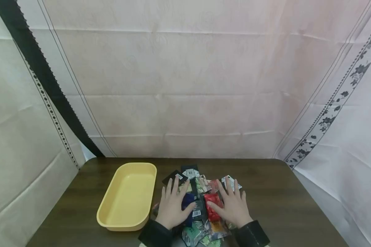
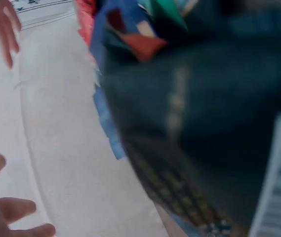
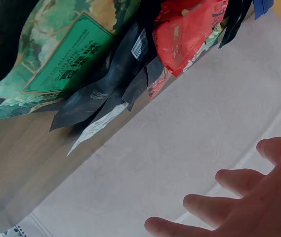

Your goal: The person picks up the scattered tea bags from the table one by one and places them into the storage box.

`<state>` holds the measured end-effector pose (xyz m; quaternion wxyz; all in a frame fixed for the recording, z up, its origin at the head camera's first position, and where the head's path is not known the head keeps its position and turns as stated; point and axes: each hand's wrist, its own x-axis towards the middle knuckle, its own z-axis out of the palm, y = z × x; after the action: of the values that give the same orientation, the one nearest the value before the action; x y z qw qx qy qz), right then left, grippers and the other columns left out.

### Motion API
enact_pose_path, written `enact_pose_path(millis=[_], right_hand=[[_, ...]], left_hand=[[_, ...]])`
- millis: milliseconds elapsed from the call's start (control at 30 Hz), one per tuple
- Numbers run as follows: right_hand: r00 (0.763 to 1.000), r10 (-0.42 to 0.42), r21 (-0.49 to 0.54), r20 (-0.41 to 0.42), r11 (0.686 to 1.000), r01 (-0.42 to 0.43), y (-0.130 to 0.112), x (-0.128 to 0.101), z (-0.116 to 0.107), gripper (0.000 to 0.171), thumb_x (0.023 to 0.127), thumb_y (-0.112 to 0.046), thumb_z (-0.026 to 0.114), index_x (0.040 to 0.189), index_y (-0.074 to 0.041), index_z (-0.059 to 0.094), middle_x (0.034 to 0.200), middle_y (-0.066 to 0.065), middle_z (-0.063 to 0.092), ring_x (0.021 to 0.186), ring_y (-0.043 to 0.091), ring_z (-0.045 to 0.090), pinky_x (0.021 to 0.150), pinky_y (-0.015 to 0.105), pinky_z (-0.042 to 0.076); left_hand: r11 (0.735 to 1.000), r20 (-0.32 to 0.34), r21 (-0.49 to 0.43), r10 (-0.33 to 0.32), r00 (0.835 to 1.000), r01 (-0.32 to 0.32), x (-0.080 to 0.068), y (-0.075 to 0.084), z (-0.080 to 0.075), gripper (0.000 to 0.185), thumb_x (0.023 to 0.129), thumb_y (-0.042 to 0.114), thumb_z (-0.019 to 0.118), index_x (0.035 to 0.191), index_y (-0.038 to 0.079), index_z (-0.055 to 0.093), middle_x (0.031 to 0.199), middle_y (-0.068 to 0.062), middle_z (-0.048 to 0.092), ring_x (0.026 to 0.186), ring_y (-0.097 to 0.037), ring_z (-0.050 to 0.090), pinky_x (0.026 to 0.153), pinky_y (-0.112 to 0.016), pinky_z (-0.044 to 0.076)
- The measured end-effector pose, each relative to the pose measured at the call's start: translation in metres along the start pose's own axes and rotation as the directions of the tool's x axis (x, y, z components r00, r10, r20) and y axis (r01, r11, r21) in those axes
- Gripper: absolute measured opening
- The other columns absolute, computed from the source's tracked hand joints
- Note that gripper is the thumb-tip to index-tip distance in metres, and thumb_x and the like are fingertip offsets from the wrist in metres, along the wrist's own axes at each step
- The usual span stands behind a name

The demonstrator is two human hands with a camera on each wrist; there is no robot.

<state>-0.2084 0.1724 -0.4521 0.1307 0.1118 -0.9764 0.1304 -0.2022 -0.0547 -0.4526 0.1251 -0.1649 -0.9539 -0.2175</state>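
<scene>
A heap of small snack-like packets lies at the front middle of the table in the head view. My left hand (image 1: 173,208) is spread flat over its left side, beside a blue packet (image 1: 188,198) and a black packet with a barcode (image 1: 198,209). Over the right side, my right hand (image 1: 234,208) has its fingers fanned out, thumb at a shiny red packet (image 1: 211,198). Neither hand grips anything. A dark packet (image 2: 204,98) fills much of the left wrist view. In the right wrist view, a green packet (image 3: 66,54) stands out near the straight fingers (image 3: 204,210).
Left of the heap stands a yellow plastic basin (image 1: 125,199) with nothing in it. The dark wooden table (image 1: 296,212) extends to both sides. Pale cloth (image 1: 185,85) hangs behind its back edge and at the sides.
</scene>
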Motion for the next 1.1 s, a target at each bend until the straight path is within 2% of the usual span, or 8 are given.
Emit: enact_pose_path(millis=[200, 367, 500, 600, 700, 867, 967, 1100], right_hand=[[0.999, -0.008, 0.021, 0.031, 1.0, 0.008, 0.001, 0.0, 0.0, 0.083, 0.076, -0.066, 0.05, 0.141, -0.016, 0.035, 0.146, 0.02, 0.023, 0.13, 0.048, 0.014, 0.09, 0.07, 0.019], [1.0, -0.016, 0.026, 0.018, 1.0, 0.016, 0.001, 0.0, 0.002, 0.083, 0.075, -0.066, 0.052, 0.139, -0.015, 0.039, 0.144, 0.021, 0.026, 0.129, 0.047, 0.017, 0.089, 0.07, 0.02], [1.0, -0.021, 0.035, 0.023, 0.999, 0.02, 0.001, 0.001, 0.005, 0.083, 0.075, -0.065, 0.053, 0.139, -0.015, 0.039, 0.143, 0.021, 0.029, 0.129, 0.047, 0.019, 0.09, 0.07, 0.02], [0.998, -0.027, 0.041, 0.05, 0.999, 0.025, 0.0, 0.002, 0.008, 0.083, 0.075, -0.066, 0.052, 0.139, -0.016, 0.038, 0.143, 0.021, 0.029, 0.129, 0.047, 0.018, 0.09, 0.07, 0.02], [0.994, -0.033, 0.043, 0.105, 0.999, 0.029, 0.0, 0.004, 0.011, 0.083, 0.075, -0.066, 0.052, 0.14, -0.017, 0.037, 0.143, 0.021, 0.029, 0.129, 0.047, 0.016, 0.091, 0.069, 0.02], [0.986, -0.08, 0.029, 0.144, 0.997, 0.077, -0.003, 0.019, 0.013, 0.085, 0.076, -0.065, 0.052, 0.142, -0.017, 0.032, 0.144, 0.019, 0.029, 0.13, 0.046, 0.016, 0.091, 0.068, 0.022], [0.985, -0.119, 0.037, 0.122, 0.993, 0.115, -0.008, 0.029, 0.016, 0.086, 0.075, -0.062, 0.057, 0.144, -0.021, 0.027, 0.143, 0.019, 0.031, 0.13, 0.046, 0.017, 0.091, 0.068, 0.023], [0.976, -0.165, 0.051, 0.138, 0.986, 0.16, -0.016, 0.032, 0.022, 0.088, 0.074, -0.061, 0.058, 0.144, -0.02, 0.026, 0.145, 0.018, 0.027, 0.13, 0.044, 0.017, 0.092, 0.067, 0.022]], left_hand=[[0.958, -0.252, -0.284, -0.049, 0.967, -0.025, -0.011, -0.006, -0.026, 0.056, 0.086, 0.028, 0.059, 0.135, 0.005, 0.042, 0.135, -0.019, 0.042, 0.123, -0.036, 0.037, 0.095, -0.052, 0.033], [0.885, -0.496, -0.46, -0.186, 0.848, -0.075, -0.034, -0.032, -0.056, 0.045, 0.08, 0.002, 0.063, 0.122, -0.007, 0.051, 0.119, -0.022, 0.055, 0.109, -0.028, 0.051, 0.093, -0.032, 0.039], [0.842, -0.536, -0.527, -0.434, 0.724, 0.114, -0.061, -0.07, -0.081, 0.044, 0.082, 0.001, 0.062, 0.124, -0.004, 0.05, 0.118, -0.021, 0.056, 0.11, -0.021, 0.05, 0.093, -0.017, 0.034], [0.747, -0.453, -0.57, -0.634, 0.627, 0.342, -0.081, -0.108, -0.088, 0.054, 0.086, 0.017, 0.058, 0.134, 0.0, 0.039, 0.129, -0.024, 0.046, 0.119, -0.031, 0.041, 0.1, -0.035, 0.031], [0.554, -0.24, -0.659, -0.796, 0.556, 0.509, -0.092, -0.142, -0.078, 0.072, 0.088, 0.034, 0.054, 0.143, 0.003, 0.02, 0.138, -0.027, 0.032, 0.124, -0.042, 0.03, 0.099, -0.053, 0.026], [0.354, 0.055, -0.767, -0.795, 0.604, 0.536, -0.086, -0.174, -0.05, 0.084, 0.087, 0.041, 0.052, 0.145, 0.003, 0.005, 0.142, -0.03, 0.022, 0.124, -0.041, 0.03, 0.098, -0.049, 0.03], [0.377, 0.083, -0.761, -0.75, 0.656, 0.527, -0.079, -0.176, -0.045, 0.074, 0.092, 0.033, 0.047, 0.144, -0.001, 0.009, 0.141, -0.03, 0.022, 0.123, -0.04, 0.031, 0.098, -0.047, 0.031], [0.406, 0.078, -0.729, -0.751, 0.656, 0.551, -0.078, -0.172, -0.044, 0.056, 0.094, 0.016, 0.036, 0.142, -0.006, 0.016, 0.141, -0.03, 0.023, 0.125, -0.041, 0.029, 0.101, -0.051, 0.025]])
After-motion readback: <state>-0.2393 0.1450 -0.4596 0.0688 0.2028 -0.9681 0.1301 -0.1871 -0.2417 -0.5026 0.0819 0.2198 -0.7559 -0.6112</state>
